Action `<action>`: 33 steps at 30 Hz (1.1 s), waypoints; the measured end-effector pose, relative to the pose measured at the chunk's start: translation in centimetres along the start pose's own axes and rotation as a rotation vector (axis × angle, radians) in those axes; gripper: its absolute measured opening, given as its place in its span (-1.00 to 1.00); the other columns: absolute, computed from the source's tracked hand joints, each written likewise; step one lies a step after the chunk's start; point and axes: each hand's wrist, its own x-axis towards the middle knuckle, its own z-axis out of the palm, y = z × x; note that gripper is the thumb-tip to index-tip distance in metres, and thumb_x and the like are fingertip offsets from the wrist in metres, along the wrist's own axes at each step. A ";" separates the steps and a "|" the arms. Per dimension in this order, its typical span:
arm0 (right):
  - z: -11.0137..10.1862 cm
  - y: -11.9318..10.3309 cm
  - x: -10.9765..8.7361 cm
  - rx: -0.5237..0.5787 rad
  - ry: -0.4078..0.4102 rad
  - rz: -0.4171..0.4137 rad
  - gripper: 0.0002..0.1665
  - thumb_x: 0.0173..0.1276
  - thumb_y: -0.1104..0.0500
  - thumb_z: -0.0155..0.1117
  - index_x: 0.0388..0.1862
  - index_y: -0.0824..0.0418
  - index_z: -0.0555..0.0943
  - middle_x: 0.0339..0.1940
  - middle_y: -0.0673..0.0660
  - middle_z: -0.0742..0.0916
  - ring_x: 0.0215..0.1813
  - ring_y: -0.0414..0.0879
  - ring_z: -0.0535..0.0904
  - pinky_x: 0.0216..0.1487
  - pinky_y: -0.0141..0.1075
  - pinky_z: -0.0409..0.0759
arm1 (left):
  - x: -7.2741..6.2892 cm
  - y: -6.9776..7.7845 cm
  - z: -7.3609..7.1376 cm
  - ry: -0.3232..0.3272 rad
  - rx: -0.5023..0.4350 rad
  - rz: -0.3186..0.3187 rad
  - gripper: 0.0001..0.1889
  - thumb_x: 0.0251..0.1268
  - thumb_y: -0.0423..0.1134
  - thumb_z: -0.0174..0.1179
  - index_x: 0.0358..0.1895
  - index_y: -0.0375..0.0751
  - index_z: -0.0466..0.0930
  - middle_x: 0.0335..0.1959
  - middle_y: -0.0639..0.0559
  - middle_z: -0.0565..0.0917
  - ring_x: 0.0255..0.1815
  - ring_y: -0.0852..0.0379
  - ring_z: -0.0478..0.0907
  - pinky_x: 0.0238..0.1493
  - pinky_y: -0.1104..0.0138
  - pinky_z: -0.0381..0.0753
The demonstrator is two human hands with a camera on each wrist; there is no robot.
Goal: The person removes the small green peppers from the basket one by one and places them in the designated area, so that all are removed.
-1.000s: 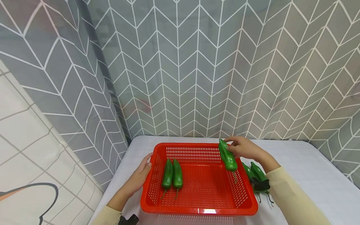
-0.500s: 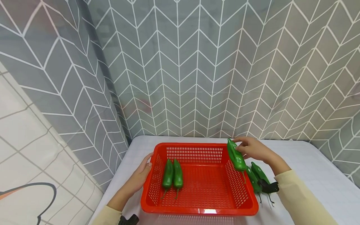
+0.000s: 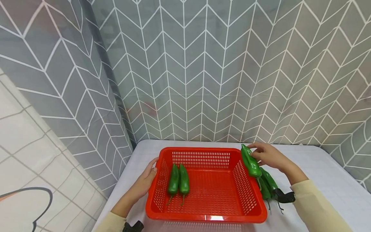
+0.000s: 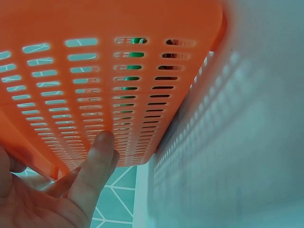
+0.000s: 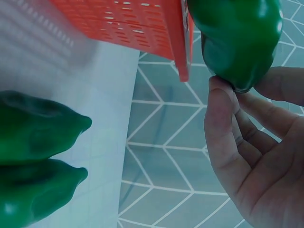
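In the head view, my right hand [image 3: 268, 156] pinches a long green pepper [image 3: 250, 162] above the right rim of the red basket [image 3: 218, 217]. Its stem hangs down towards me. In the right wrist view, thumb and fingertips close on the narrow end of this pepper [image 5: 240, 40]. My left hand [image 3: 145, 180] holds the basket's left rim. A finger [image 4: 97, 161] lies against the slotted outer wall in the left wrist view. Two more green peppers [image 3: 174, 180] lie side by side in the basket's left part.
Two green peppers [image 3: 269, 182] lie on the white table [image 3: 327, 187] just right of the basket, partly covered by the raised pepper and the right wrist's black camera mount [image 3: 284, 196]. A grey patterned curtain [image 3: 203, 80] hangs behind the table. White tiles [image 3: 43, 161] line the left.
My right hand has moved right with the pepper, from over the basket's inside to over its right rim. The left hand and the basket have stayed in place.
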 end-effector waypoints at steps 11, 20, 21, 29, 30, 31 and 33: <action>-0.5 1.4 -0.7 -0.004 0.032 -0.008 -0.48 0.55 0.28 0.09 0.34 0.60 0.37 -0.10 0.31 0.72 -0.18 0.03 0.71 -0.21 -0.08 0.76 | 0.0 -0.1 0.0 -0.010 0.003 0.010 -0.46 0.69 -0.14 -0.15 0.61 -0.03 0.06 0.39 -0.27 0.43 0.24 -0.16 0.54 0.17 -0.04 0.60; -0.8 2.4 -1.0 -0.038 0.082 0.020 -0.49 0.57 0.29 0.06 0.34 0.62 0.36 -0.13 0.31 0.72 -0.23 -0.01 0.69 -0.26 -0.12 0.76 | 0.1 -0.1 -0.1 -0.005 0.009 0.006 -0.46 0.69 -0.13 -0.15 0.61 -0.01 0.07 0.38 -0.25 0.44 0.23 -0.14 0.55 0.15 -0.03 0.62; -0.8 2.5 -1.0 -0.039 0.084 0.026 -0.49 0.58 0.29 0.06 0.34 0.62 0.36 -0.13 0.31 0.72 -0.23 -0.01 0.69 -0.26 -0.13 0.76 | 0.2 -0.1 -0.1 -0.005 0.009 0.005 -0.46 0.69 -0.13 -0.15 0.61 -0.01 0.07 0.37 -0.24 0.46 0.22 -0.13 0.55 0.16 -0.03 0.61; -1.0 3.4 -1.6 -0.077 0.104 0.074 -0.49 0.57 0.26 0.06 0.32 0.62 0.38 -0.13 0.35 0.71 -0.23 0.00 0.68 -0.26 -0.12 0.76 | 0.2 -0.2 -0.1 -0.013 -0.006 0.005 -0.46 0.69 -0.13 -0.14 0.61 -0.03 0.07 0.37 -0.24 0.46 0.22 -0.12 0.55 0.17 -0.04 0.60; -1.1 3.5 -1.7 -0.081 0.106 0.078 -0.49 0.58 0.26 0.05 0.32 0.62 0.38 -0.12 0.36 0.71 -0.22 0.01 0.67 -0.26 -0.12 0.76 | 0.2 -0.2 -0.1 -0.015 -0.008 0.005 -0.46 0.69 -0.13 -0.14 0.61 -0.03 0.06 0.38 -0.25 0.45 0.22 -0.13 0.55 0.16 -0.04 0.61; -1.1 3.7 -1.8 -0.086 0.109 0.085 -0.49 0.58 0.25 0.06 0.32 0.62 0.38 -0.12 0.37 0.71 -0.22 0.01 0.67 -0.25 -0.12 0.76 | 0.1 -0.3 -0.2 -0.015 -0.008 0.005 -0.46 0.69 -0.13 -0.14 0.61 -0.03 0.06 0.38 -0.25 0.45 0.22 -0.13 0.55 0.16 -0.03 0.61; -1.1 4.0 -2.0 -0.094 0.115 0.094 -0.48 0.58 0.24 0.06 0.32 0.62 0.39 -0.10 0.39 0.70 -0.21 0.01 0.67 -0.25 -0.12 0.76 | 0.2 -0.3 -0.2 -0.013 -0.003 0.008 -0.46 0.69 -0.13 -0.14 0.61 -0.03 0.06 0.39 -0.25 0.44 0.24 -0.14 0.54 0.18 -0.04 0.59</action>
